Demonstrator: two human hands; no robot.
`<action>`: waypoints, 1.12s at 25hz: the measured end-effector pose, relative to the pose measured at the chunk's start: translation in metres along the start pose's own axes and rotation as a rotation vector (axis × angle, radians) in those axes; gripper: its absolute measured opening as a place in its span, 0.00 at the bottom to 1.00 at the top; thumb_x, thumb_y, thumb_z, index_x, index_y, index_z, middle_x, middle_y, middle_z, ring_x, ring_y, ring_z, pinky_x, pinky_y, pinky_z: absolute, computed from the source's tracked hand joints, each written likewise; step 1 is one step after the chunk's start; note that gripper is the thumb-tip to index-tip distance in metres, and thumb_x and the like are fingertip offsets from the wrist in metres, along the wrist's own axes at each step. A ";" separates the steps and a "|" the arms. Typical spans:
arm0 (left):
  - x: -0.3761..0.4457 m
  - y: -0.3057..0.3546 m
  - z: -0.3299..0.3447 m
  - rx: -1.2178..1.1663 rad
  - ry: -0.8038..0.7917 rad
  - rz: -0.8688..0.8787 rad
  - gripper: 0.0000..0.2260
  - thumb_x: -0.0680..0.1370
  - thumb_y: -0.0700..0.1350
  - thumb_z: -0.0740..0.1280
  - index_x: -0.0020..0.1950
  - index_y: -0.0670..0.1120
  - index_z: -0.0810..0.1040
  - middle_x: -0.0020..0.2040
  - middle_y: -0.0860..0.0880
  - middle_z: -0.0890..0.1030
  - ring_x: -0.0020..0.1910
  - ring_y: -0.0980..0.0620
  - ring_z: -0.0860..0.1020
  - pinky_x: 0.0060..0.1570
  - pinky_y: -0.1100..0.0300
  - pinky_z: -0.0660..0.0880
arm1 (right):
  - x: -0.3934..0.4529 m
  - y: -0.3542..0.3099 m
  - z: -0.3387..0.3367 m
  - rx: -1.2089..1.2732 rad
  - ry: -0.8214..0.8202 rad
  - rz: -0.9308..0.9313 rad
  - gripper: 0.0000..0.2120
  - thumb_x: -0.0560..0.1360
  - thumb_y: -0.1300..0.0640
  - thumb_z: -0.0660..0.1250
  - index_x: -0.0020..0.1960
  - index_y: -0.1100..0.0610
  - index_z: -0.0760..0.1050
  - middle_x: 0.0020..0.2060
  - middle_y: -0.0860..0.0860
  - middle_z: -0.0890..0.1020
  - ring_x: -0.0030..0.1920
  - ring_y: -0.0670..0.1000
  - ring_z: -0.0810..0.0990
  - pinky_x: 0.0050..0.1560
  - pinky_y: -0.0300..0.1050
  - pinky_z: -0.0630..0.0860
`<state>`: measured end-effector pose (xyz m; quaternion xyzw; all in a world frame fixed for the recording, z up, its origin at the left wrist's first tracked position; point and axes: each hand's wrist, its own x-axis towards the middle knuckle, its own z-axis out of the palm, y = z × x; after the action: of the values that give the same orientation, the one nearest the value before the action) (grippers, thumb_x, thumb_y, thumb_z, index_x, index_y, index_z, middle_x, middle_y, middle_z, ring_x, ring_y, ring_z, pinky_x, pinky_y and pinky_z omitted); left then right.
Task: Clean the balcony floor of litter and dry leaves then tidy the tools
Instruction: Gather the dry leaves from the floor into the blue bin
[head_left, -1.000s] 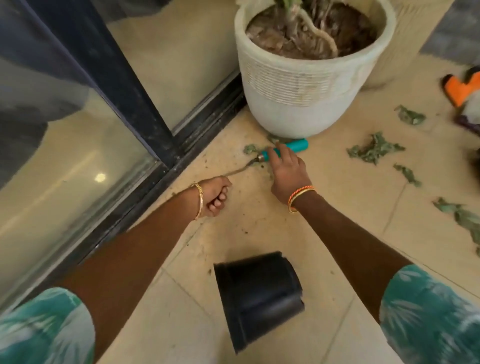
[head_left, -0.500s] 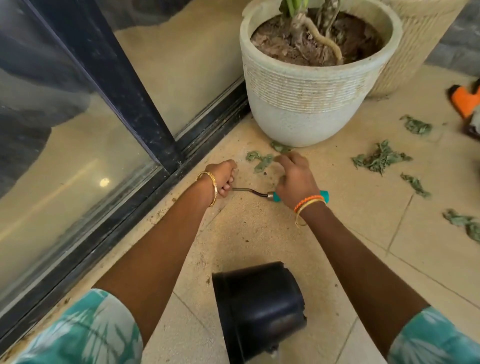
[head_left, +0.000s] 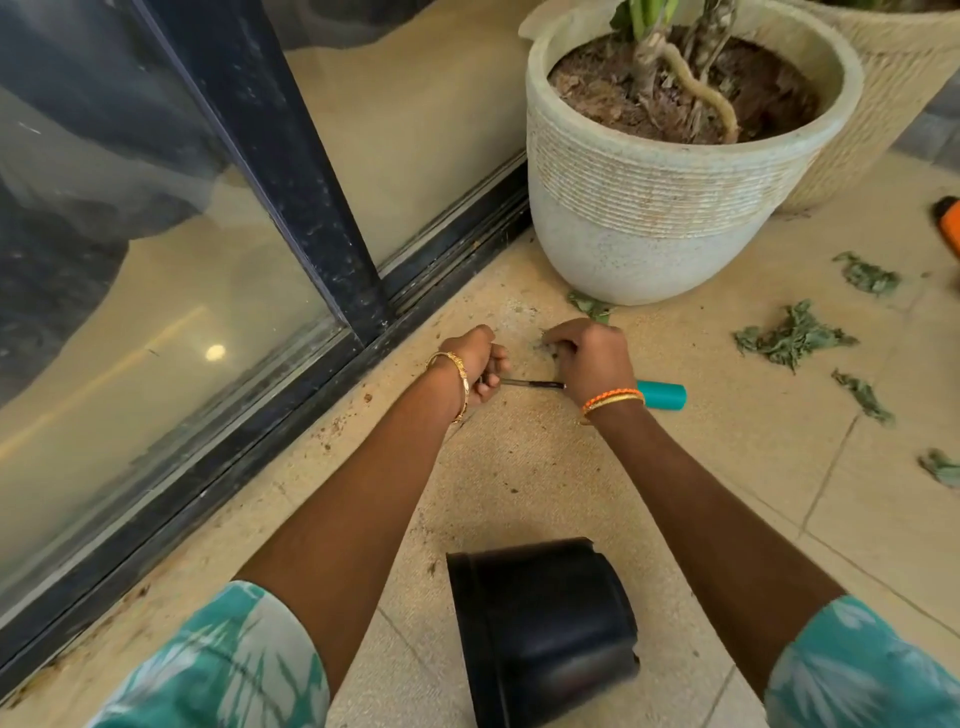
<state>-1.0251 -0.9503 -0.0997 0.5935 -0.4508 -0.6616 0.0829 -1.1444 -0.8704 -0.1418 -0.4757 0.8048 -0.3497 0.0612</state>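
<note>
Right hand (head_left: 589, 358) clamped on rake (head_left: 661, 395), left hand (head_left: 480, 366) curled at tines (contents unclear); I'd drag leaves (head_left: 789, 336) toward bucket (head_left: 540, 623).

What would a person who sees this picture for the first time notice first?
Most likely the two hands in the middle: the left hand and the right hand both hold a small garden tool with a teal grip low over the floor. Behind them stands a large white plant pot beside the glass door. Dry leaves lie scattered to the right, and a black pot lies on its side in front.
</note>
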 end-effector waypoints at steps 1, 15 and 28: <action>0.000 0.002 0.003 0.043 -0.001 0.021 0.16 0.81 0.47 0.55 0.36 0.44 0.73 0.21 0.51 0.75 0.18 0.56 0.65 0.19 0.72 0.57 | -0.007 -0.008 -0.006 0.134 0.056 0.050 0.09 0.70 0.71 0.67 0.45 0.61 0.82 0.44 0.56 0.83 0.45 0.53 0.81 0.50 0.41 0.76; 0.004 0.008 0.001 0.038 0.031 0.024 0.15 0.78 0.47 0.61 0.32 0.46 0.65 0.20 0.52 0.65 0.15 0.57 0.61 0.18 0.71 0.56 | 0.009 0.002 -0.021 -0.021 -0.165 0.242 0.19 0.76 0.59 0.62 0.67 0.55 0.71 0.66 0.57 0.70 0.67 0.59 0.65 0.67 0.51 0.65; -0.001 0.012 0.019 -0.110 -0.195 -0.020 0.06 0.81 0.37 0.57 0.45 0.41 0.70 0.35 0.44 0.80 0.20 0.57 0.71 0.18 0.69 0.66 | 0.002 0.009 -0.037 0.071 0.114 0.310 0.13 0.71 0.71 0.62 0.48 0.62 0.83 0.42 0.57 0.84 0.44 0.54 0.82 0.49 0.35 0.75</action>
<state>-1.0463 -0.9467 -0.0926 0.5253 -0.4136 -0.7408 0.0644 -1.1684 -0.8507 -0.1191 -0.3227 0.8579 -0.3907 0.0854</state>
